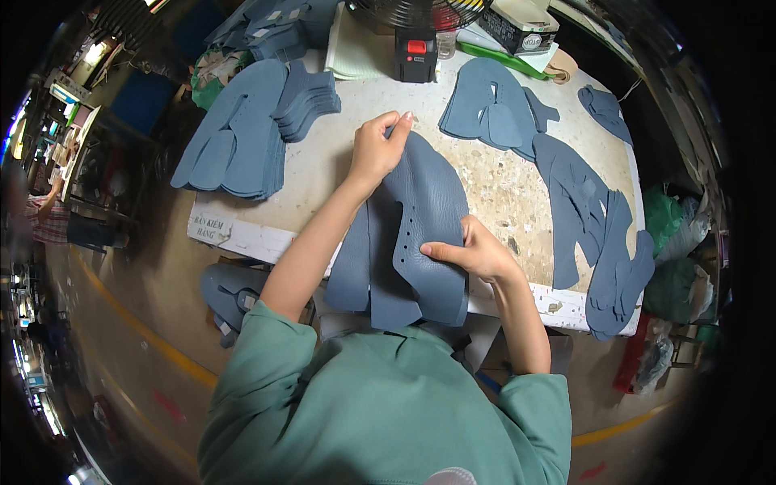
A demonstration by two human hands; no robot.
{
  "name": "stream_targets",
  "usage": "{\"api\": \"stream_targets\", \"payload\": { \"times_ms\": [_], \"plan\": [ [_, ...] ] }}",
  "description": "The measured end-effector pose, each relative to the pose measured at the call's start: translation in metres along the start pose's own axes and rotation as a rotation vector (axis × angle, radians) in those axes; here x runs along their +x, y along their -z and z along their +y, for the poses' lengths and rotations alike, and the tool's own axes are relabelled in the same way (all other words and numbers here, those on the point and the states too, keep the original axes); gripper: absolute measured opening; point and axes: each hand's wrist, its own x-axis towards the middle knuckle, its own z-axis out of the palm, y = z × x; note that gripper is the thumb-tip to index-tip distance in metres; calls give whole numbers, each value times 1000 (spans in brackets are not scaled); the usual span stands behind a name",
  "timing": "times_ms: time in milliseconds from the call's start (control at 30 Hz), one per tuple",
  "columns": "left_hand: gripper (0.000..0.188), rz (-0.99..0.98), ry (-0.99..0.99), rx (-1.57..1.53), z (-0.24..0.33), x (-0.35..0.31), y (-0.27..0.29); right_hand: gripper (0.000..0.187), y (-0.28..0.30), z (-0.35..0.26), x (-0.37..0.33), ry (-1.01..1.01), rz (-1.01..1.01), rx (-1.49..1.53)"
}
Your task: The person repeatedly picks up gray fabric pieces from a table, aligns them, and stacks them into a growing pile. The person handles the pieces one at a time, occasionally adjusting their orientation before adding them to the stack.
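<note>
Between my hands is a blue-grey leather shoe upper piece (440,190), curved, with a row of small punched holes along one inner edge. My left hand (380,148) pinches its far end, fingers curled in. On the right side, my right hand (473,252) grips the piece, its thumb lying on the grained face and the fingers hidden behind. The near part of the leather bends down over the table's front edge, close to my body. More leather of the same colour (349,271) hangs beneath and to the left of it.
A stack of cut leather pieces (230,133) lies at the left of the white worn table (517,190), a smaller stack (489,101) at the back. Loose pieces (574,198) spread along the right edge. A fan's black battery base (415,56) stands at the back.
</note>
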Motion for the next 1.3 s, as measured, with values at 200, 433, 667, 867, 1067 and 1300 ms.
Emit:
{"api": "stream_targets", "payload": {
  "times_ms": [200, 433, 667, 867, 1067, 1300],
  "plan": [
    [43, 4, 12, 60, -2, 0, -3, 32, 0, 16, -33, -6, 37, -259],
    [43, -22, 51, 94, -6, 1, -6, 45, 2, 25, -67, -67, -182, -181],
    [44, -20, 75, 46, -17, 2, -9, 46, 3, 21, -97, -55, -428, -65],
    [39, -104, 259, -17, -18, 2, -11, 14, 36, -25, -88, 13, -834, -222],
    [36, -494, 459, -320, 5, -1, -3, 19, 43, -64, -60, 67, -250, -309],
    [24, -702, 212, -513, 23, -5, 10, 19, 46, -71, 40, 474, 454, -590]
  ]
}}
